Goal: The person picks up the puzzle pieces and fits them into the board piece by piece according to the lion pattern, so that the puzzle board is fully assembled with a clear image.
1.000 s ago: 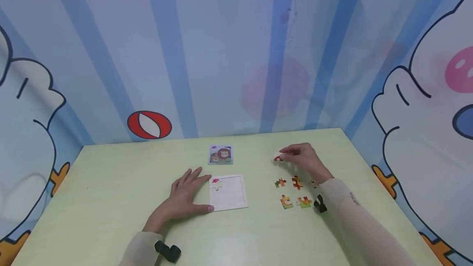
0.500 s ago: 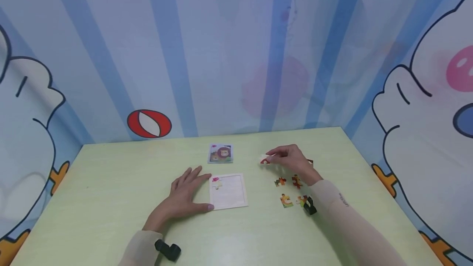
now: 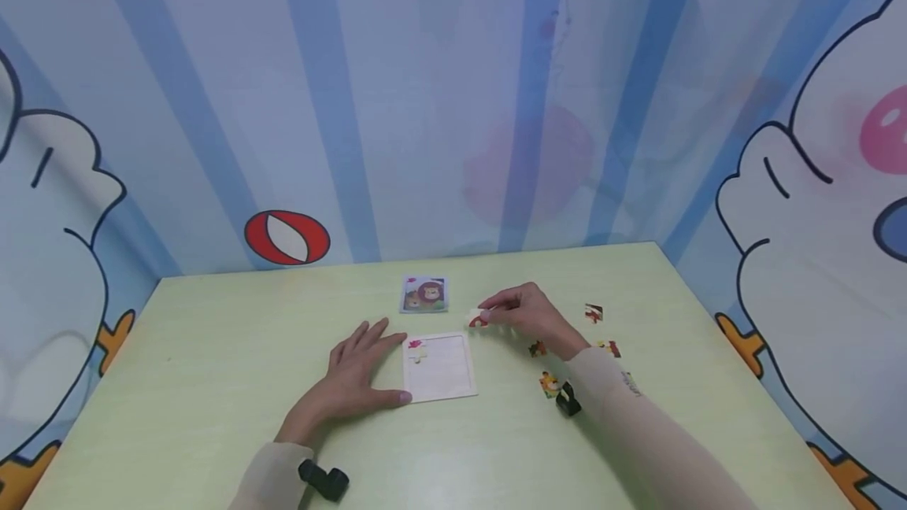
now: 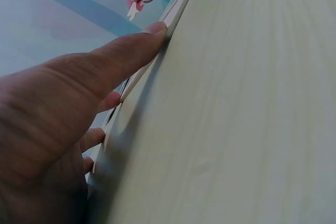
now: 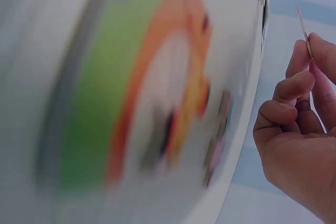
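My left hand (image 3: pixel 354 380) lies spread on the table, thumb and forefinger stretched to the left corners of a white square puzzle tray (image 3: pixel 449 372). In the left wrist view the thumb (image 4: pixel 126 53) presses on the tray's edge. A pink and pale puzzle piece (image 3: pixel 416 349) sits in the tray's upper left corner. Above the table, off the tray's upper right corner, my right hand (image 3: pixel 531 315) pinches a white and red puzzle piece (image 3: pixel 476 320) between thumb and fingertips. The right wrist view shows this piece (image 5: pixel 302 27) edge-on.
Behind the tray lies a small lion picture card (image 3: pixel 423 294). Loose puzzle pieces lie to the right, among them a red-brown one (image 3: pixel 594 313) and an orange one (image 3: pixel 549 384); my right arm hides several. A printed curtain (image 3: pixel 439 101) stands behind the table.
My right hand has carried the white and red puzzle piece leftward from the loose pieces to near the tray's upper right corner. The left hand has stayed at the tray.
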Demonstrator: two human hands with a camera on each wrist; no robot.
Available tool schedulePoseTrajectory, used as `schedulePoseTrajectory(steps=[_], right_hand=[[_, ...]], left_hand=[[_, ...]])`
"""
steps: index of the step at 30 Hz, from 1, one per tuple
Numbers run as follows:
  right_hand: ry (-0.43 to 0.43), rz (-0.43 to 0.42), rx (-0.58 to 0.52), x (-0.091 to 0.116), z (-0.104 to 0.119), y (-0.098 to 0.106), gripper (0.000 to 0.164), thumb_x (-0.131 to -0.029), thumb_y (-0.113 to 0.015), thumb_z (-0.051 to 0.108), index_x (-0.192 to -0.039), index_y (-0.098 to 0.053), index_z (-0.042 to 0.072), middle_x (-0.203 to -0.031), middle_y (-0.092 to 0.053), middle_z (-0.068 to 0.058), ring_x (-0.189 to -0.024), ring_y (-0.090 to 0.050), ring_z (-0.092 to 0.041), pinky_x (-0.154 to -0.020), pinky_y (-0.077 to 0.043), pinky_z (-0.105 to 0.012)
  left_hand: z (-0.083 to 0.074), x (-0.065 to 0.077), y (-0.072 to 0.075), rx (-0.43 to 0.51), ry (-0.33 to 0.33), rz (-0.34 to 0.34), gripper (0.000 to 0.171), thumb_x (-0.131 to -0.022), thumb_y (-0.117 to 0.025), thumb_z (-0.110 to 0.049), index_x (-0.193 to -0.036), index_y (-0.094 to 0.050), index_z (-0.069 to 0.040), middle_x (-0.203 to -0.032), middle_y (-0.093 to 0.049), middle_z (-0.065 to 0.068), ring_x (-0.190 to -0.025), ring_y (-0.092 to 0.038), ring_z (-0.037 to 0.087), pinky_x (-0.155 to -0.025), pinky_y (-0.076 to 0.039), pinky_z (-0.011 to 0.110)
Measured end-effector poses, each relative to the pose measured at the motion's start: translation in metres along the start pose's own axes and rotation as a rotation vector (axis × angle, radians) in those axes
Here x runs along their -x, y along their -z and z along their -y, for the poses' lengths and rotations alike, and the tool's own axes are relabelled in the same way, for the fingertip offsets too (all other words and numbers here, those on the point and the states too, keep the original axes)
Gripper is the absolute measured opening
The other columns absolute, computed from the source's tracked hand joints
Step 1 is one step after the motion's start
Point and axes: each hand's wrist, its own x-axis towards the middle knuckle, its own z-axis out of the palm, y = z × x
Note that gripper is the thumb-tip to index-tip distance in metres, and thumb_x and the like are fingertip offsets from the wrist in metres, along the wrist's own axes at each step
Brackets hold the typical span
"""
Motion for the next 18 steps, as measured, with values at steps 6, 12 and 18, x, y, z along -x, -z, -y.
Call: schedulePoseTrajectory(steps=[6, 12, 18], right_hand=[[0.017, 0.057, -0.023, -0.003, 0.007, -0.016, 0.019, -0.096, -0.083, 0.023, -0.112, -0.085, 0.013, -0.102, -0.078, 0.000, -0.082, -0.053, -0.016, -0.072, -0.042, -0.030], [0.023, 0.126, -0.019, -0.008, 0.012, -0.031, 0.018, -0.095, -0.083, 0.020, -0.110, -0.086, 0.010, -0.112, -0.084, -0.005, -0.095, -0.065, -0.012, -0.079, -0.045, -0.028], [0.031, 0.148, 0.026, -0.014, 0.019, -0.045, 0.016, -0.093, -0.084, 0.016, -0.107, -0.086, 0.008, -0.114, -0.084, -0.006, -0.101, -0.067, -0.013, -0.087, -0.048, -0.026]], left_hand=[[0.001, 0.000, -0.001, -0.008, 0.003, 0.004, 0.095, -0.084, -0.088, -0.054, -0.164, -0.045, -0.027, -0.183, -0.018, 0.010, -0.170, -0.004, 0.045, -0.130, -0.010, 0.075], [0.000, 0.000, 0.000, -0.012, 0.001, 0.008, 0.095, -0.084, -0.087, -0.055, -0.164, -0.045, -0.026, -0.182, -0.019, 0.011, -0.170, -0.004, 0.046, -0.130, -0.010, 0.075], [0.000, 0.000, 0.000, -0.015, -0.002, 0.003, 0.094, -0.084, -0.087, -0.056, -0.164, -0.046, -0.027, -0.182, -0.019, 0.010, -0.169, -0.005, 0.046, -0.130, -0.010, 0.076]])
